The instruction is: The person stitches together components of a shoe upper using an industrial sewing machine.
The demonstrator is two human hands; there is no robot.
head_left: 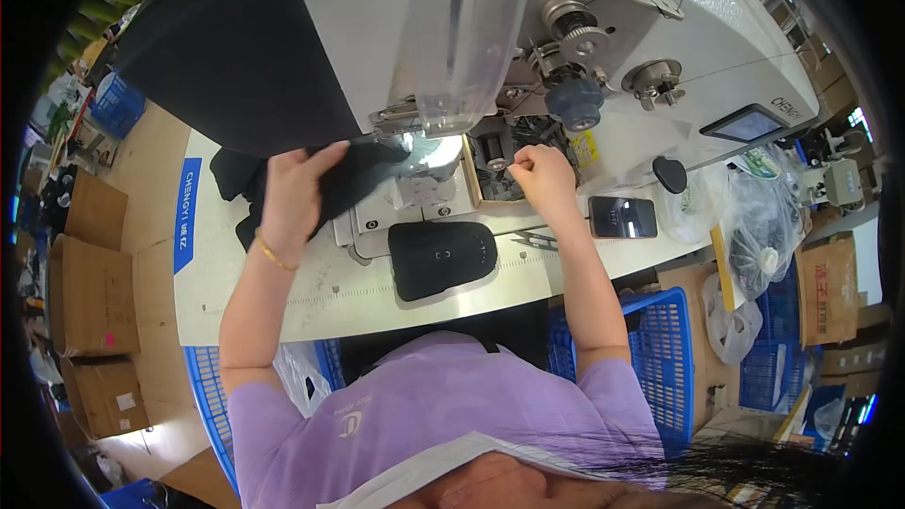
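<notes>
Head view: left hand (290, 190) touches black cloth (356, 181), grip unclear; right hand (547, 183) pinched narrow, contents unclear.

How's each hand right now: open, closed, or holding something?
Left hand: at the black cloth; grip can't be told.
Right hand: pinched closed at the small box; anything held can't be told.

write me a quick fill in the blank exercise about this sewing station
1. The left hand touches cloth that is ____ in colour.
2. The phone lies to the ____ of the right forearm.
3. The baskets below the table are ____.
4. The yellow wristband is on the person's ____ side.

Missing words: black; right; blue; left.
</notes>
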